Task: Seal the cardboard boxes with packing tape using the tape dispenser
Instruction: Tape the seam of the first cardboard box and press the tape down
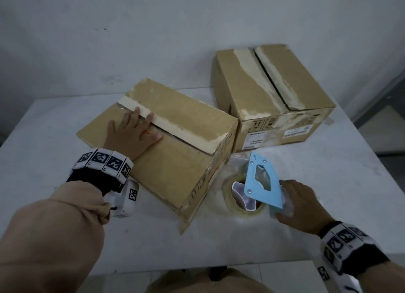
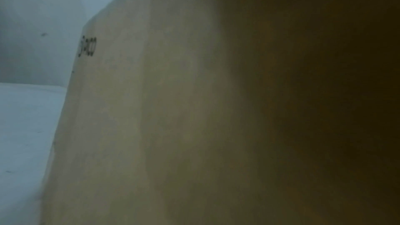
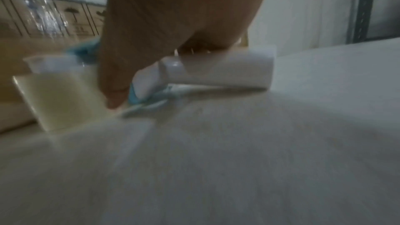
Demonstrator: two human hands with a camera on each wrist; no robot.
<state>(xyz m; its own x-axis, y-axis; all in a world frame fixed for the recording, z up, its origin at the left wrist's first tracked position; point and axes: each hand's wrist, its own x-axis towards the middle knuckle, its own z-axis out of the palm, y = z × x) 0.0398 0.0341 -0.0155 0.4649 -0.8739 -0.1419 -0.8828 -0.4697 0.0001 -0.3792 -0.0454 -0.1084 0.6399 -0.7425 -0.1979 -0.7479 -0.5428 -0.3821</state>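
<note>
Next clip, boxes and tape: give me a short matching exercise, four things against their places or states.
Things:
1. left hand
2. right hand
3. far box
4. tape roll

States:
A. grips the tape dispenser handle
B. stands untouched at the table's back
C. lies flat on the near box
D. sits in the dispenser

Pairs: 1-C, 2-A, 3-B, 4-D

Head view looks down; wrist views sit low, close.
</note>
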